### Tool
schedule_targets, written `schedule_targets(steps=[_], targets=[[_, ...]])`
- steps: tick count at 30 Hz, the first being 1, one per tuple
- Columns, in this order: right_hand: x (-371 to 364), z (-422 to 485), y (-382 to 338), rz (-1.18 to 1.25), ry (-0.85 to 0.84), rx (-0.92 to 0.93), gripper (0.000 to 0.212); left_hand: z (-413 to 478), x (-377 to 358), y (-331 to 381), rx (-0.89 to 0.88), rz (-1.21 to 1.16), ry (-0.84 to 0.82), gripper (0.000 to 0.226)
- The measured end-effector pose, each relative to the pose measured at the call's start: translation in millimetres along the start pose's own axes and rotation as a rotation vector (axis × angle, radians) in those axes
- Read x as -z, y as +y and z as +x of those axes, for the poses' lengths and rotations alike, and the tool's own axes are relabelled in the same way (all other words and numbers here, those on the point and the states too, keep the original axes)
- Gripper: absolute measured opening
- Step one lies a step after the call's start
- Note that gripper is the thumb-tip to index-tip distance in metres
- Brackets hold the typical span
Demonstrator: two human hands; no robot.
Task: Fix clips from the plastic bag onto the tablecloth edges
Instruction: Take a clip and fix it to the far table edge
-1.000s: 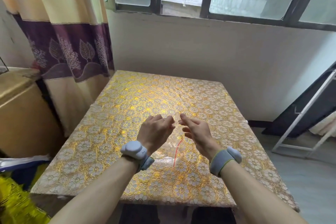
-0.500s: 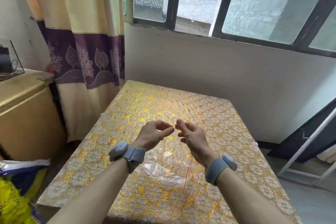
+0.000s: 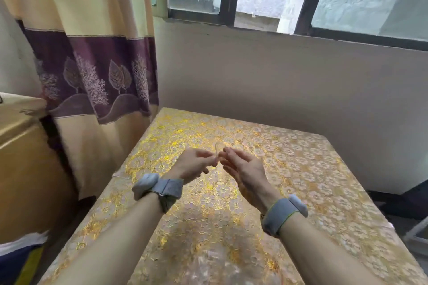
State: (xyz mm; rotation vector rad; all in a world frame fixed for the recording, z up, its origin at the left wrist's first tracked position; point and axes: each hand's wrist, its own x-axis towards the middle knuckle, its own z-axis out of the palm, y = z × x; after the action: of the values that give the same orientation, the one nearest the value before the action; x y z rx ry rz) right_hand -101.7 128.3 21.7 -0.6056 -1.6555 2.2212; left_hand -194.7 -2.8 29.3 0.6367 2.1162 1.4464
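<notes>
Tablecloth [image 3: 289,169] of gold and white floral lace pattern, glossy in the window light, covers the whole tabletop and runs back to the plain wall under the window. No bag can be made out on it from this angle, so what it holds cannot be told. Above the middle of the cloth, the left hand [image 3: 193,165] is curled, its thumb and forefinger pinched on a small clear clip [image 3: 217,154], a thin transparent strip standing nearly upright above the fingertips. The right hand [image 3: 245,169] hangs just beside it, palm turned inward, fingers loosely extended and mostly open, their tips touching or almost touching the clip; whether they grip it cannot be told. Both hands are raised off the cloth, well apart from its edges. Each wrist carries a grey fabric band with a pale rounded module. A cream curtain [image 3: 92,60] with a purple leaf-printed band hangs at the table's left.
</notes>
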Motion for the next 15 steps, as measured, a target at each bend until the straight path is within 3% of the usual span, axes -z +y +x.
schedule_targets(steps=[5, 11, 15], targets=[[13, 129, 19, -0.177, 0.062, 0.099, 0.010, 131, 11, -19, -0.021, 0.103, -0.062, 0.026], [24, 265, 58, -0.340, 0.231, 0.104, 0.026, 268, 7, -50, -0.160, 0.628, 0.000, 0.021], [12, 322, 43, -0.498, 0.264, 0.141, 0.025, 326, 23, -42, -0.151, 0.757, 0.010, 0.019]])
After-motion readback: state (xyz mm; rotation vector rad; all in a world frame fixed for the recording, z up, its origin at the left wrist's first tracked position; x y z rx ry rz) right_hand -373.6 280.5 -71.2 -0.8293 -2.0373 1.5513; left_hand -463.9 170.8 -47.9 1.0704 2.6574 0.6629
